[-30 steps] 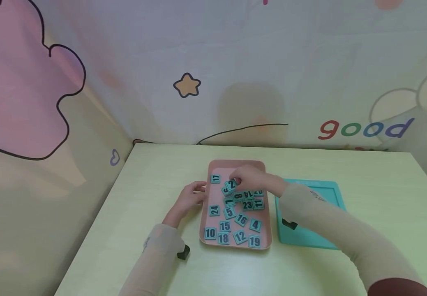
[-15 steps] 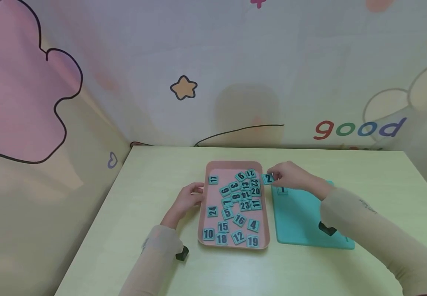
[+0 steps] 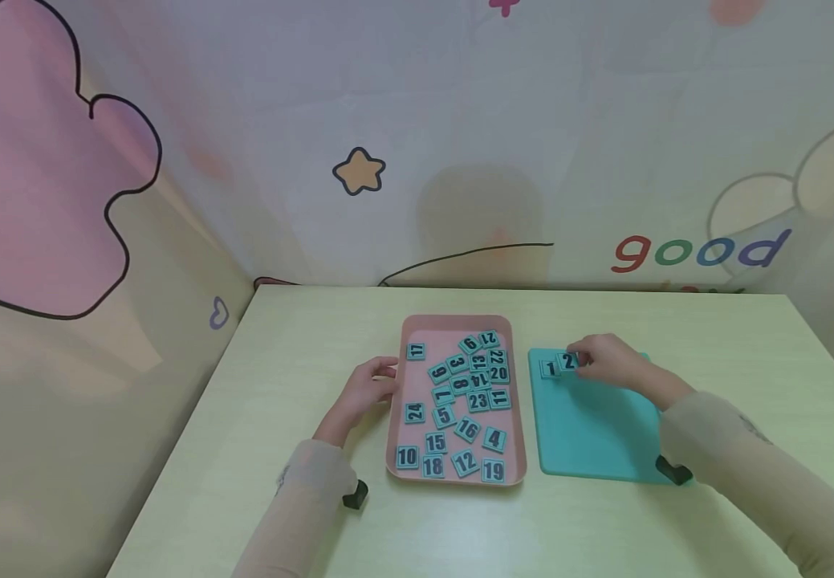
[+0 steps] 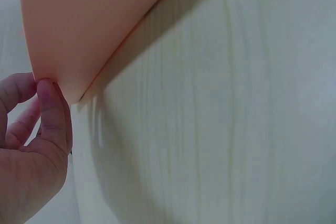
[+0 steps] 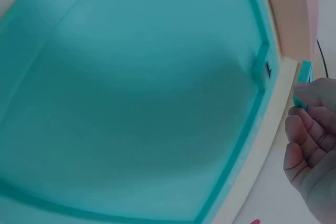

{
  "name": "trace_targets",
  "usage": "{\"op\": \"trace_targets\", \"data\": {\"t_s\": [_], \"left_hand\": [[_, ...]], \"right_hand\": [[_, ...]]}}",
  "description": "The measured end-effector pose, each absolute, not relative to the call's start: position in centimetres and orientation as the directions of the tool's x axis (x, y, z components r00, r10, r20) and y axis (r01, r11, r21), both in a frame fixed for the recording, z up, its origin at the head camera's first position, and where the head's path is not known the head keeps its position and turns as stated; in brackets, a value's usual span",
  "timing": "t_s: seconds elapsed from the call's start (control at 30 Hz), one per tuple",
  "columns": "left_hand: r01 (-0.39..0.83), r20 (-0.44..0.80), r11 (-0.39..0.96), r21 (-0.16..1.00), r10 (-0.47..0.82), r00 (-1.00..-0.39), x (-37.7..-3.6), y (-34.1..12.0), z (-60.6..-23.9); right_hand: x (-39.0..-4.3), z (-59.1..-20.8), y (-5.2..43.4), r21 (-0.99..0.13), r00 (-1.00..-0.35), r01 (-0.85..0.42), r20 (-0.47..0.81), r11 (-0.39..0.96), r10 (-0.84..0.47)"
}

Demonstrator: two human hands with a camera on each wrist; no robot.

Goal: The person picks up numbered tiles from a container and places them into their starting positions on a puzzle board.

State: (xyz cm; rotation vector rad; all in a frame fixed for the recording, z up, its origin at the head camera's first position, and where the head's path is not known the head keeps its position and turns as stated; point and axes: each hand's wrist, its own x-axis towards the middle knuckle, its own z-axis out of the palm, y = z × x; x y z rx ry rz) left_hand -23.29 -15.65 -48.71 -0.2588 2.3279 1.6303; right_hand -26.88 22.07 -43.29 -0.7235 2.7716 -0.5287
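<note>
A tile marked 2 (image 3: 568, 361) is pinched in the fingers of the right hand (image 3: 608, 363), just right of centre in the head view. The tile is held over the upper left corner of a teal board (image 3: 590, 433), just beside a tile marked 1 (image 3: 549, 369) that lies in that corner. Whether tile 2 touches the board cannot be told. In the right wrist view, the teal edge of the tile (image 5: 301, 85) is seen at the right edge of the frame, clamped by the fingertips (image 5: 315, 92).

The left hand (image 3: 362, 391) is rested against the left rim of a pink tray (image 3: 396, 401) at the centre of the frame, fingers curled at the rim; a full grip cannot be confirmed. In the left wrist view, the thumb (image 4: 52, 111) is pressed to the tray's corner (image 4: 68, 85). Loose numbered tiles (image 3: 460, 401) are scattered in the tray. Both items are set on a pale table (image 3: 301, 345).
</note>
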Motion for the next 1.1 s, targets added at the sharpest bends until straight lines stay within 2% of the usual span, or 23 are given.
{"op": "trace_targets", "data": {"t_s": [0.33, 0.57, 1.1], "left_hand": [[-0.298, -0.328, 0.343, 0.891, 0.032, -0.944, -23.5, -15.8, -48.8], [-0.308, -0.337, 0.342, 0.888, 0.028, -0.941, -23.5, -15.8, -49.0], [-0.289, -0.316, 0.332, 0.898, 0.032, -0.948, -23.3, -15.8, -48.8]], "right_hand": [[-26.9, -45.8, 23.3, -0.383, -0.872, -0.360, -0.187, 0.851, -0.453], [-27.1, -47.3, 23.4, -0.370, -0.874, -0.398, -0.126, 0.839, -0.470], [-27.1, -48.1, 22.8, -0.369, -0.910, -0.357, -0.070, 0.858, -0.408]]}}
